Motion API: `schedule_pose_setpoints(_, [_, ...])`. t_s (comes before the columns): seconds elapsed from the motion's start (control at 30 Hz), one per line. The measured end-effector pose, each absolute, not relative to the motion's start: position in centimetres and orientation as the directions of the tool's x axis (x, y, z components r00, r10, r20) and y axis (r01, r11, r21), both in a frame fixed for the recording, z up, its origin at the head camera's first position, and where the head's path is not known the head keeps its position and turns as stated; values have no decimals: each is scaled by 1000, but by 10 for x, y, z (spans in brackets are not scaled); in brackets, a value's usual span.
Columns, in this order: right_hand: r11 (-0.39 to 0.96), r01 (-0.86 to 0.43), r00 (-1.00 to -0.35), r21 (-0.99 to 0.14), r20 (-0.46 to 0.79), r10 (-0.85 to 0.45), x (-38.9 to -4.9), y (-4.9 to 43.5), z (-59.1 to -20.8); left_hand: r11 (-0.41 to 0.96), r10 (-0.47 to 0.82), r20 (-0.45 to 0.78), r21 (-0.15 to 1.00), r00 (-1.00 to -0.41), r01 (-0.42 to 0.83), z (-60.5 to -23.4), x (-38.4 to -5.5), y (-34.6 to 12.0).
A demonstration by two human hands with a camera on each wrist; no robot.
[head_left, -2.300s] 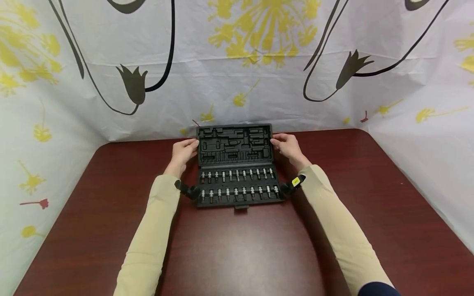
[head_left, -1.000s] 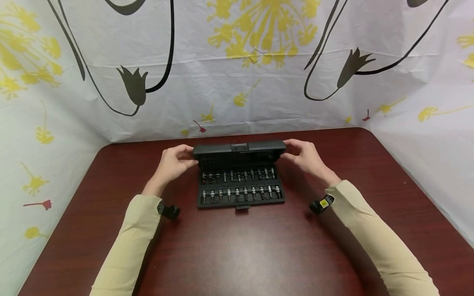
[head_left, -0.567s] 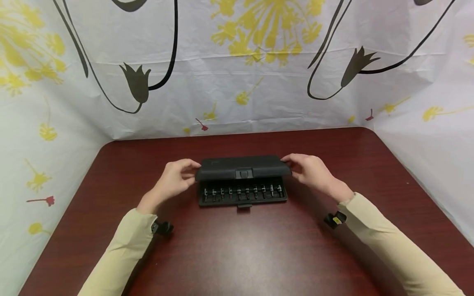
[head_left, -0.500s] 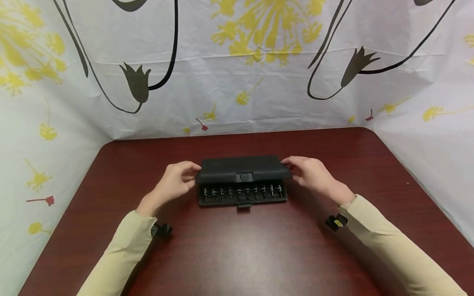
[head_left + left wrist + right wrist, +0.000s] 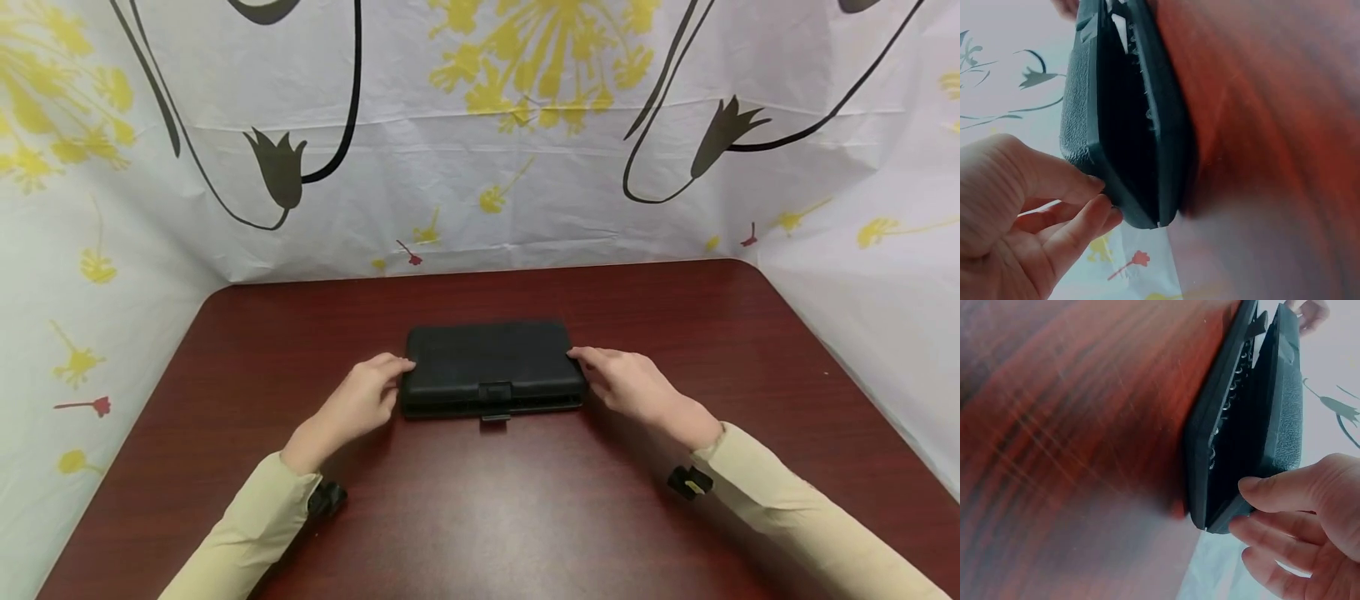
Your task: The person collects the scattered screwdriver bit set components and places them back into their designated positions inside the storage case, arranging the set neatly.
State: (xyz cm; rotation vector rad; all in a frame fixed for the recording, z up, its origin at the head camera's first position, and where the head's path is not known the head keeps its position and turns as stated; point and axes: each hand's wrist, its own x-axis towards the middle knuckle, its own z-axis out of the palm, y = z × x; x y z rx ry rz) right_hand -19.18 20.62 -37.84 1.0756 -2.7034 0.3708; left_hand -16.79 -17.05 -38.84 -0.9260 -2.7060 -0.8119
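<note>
A black bit set case lies on the table with its lid lowered almost onto the base; a narrow dark gap shows along the front. At the left end my left hand pinches the lid's edge between thumb and fingers. My right hand grips the opposite end likewise. Both wrist views show a wedge-shaped gap between lid and base. Inside, metal bits catch the light in the right wrist view. The latch tab sticks out at the front of the base.
The dark red-brown table extends around the case. A white sheet with yellow and grey flower prints hangs behind and along both sides. Each wrist carries a small black camera.
Both hands have swung the lid from upright forward and down over the base. The rows of bits are now hidden in the head view. The base has stayed in place.
</note>
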Motion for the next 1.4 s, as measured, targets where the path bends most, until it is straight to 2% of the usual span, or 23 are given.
schedule_pose_setpoints(0.33, [705,-684,-727,-186,251,-639,-187,204,-386,716,516,335,337,-788,612,-396,-160,-164])
schedule_pose_setpoints(0.47, [727,-661,-749,-185,215,-626,-185,201,-385,754,513,286,301,-809,584,-395,-159,-161])
schedule_pose_setpoints(0.57, [749,-646,-759,-149,233,-608,-184,196,-383,798,494,241,256,-835,546,-392,-158,-156])
schedule_pose_setpoints(0.67, [741,-659,-740,-129,292,-606,-180,185,-381,831,481,211,201,-851,520,-389,-156,-151])
schedule_pose_setpoints(0.77, [691,-710,-689,-138,340,-640,-176,168,-379,843,478,206,166,-854,512,-386,-155,-147])
schedule_pose_setpoints(0.87, [639,-754,-648,-151,327,-687,-173,149,-378,852,466,207,159,-860,500,-385,-155,-145])
schedule_pose_setpoints(0.93, [632,-761,-645,-149,285,-710,-171,136,-378,858,456,210,155,-865,490,-384,-155,-144])
schedule_pose_setpoints(1.13, [682,-728,-682,-68,161,-713,-167,112,-380,869,439,190,159,-878,468,-383,-154,-140])
schedule_pose_setpoints(1.3, [699,-716,-688,4,167,-706,-167,105,-381,890,421,163,114,-892,441,-376,-155,-133])
schedule_pose_setpoints(1.4, [701,-712,-685,34,183,-705,-169,103,-381,875,449,184,108,-875,471,-370,-157,-122])
